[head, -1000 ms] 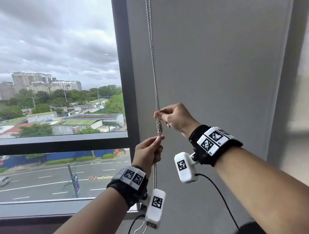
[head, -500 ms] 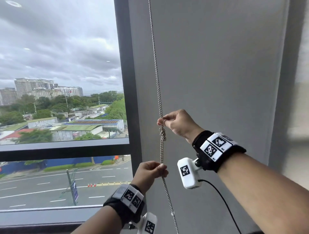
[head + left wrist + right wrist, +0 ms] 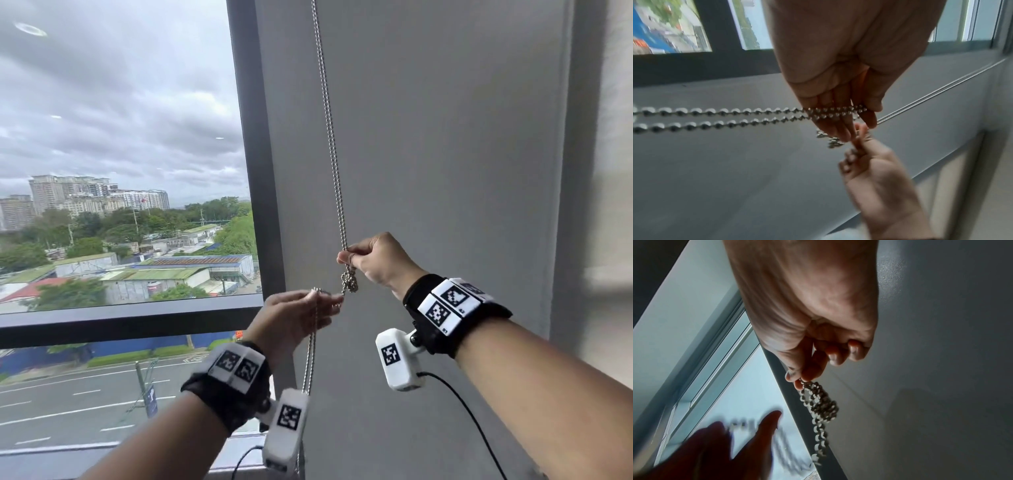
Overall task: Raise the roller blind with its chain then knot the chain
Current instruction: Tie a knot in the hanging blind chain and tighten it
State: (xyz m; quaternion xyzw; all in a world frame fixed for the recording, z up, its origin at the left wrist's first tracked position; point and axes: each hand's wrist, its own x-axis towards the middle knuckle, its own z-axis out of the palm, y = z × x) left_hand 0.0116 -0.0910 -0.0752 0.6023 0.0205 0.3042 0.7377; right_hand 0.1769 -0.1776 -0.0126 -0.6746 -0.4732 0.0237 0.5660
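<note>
A silver bead chain (image 3: 330, 137) hangs down in front of a grey wall panel (image 3: 445, 171). A bunched knot (image 3: 349, 283) sits in the chain. My right hand (image 3: 346, 256) pinches the chain just above that knot. In the right wrist view the right hand (image 3: 799, 379) has thumb and forefinger on the beads, and the knot (image 3: 822, 405) dangles below. My left hand (image 3: 329, 303) is just below and left of the knot. Its fingers are straight, with two chain strands (image 3: 715, 112) lying across them. The rest hangs down past the wrist. The blind is out of view.
A dark window frame (image 3: 257, 171) stands left of the chain, with glass and a city view beyond. A sill (image 3: 102, 455) runs below. A pale wall edge (image 3: 613, 205) is at the far right. Black cables trail from both wrist cameras.
My left hand has risen from well below the knot to just under it, lifting the lower chain. The right hand has kept its pinch above the knot.
</note>
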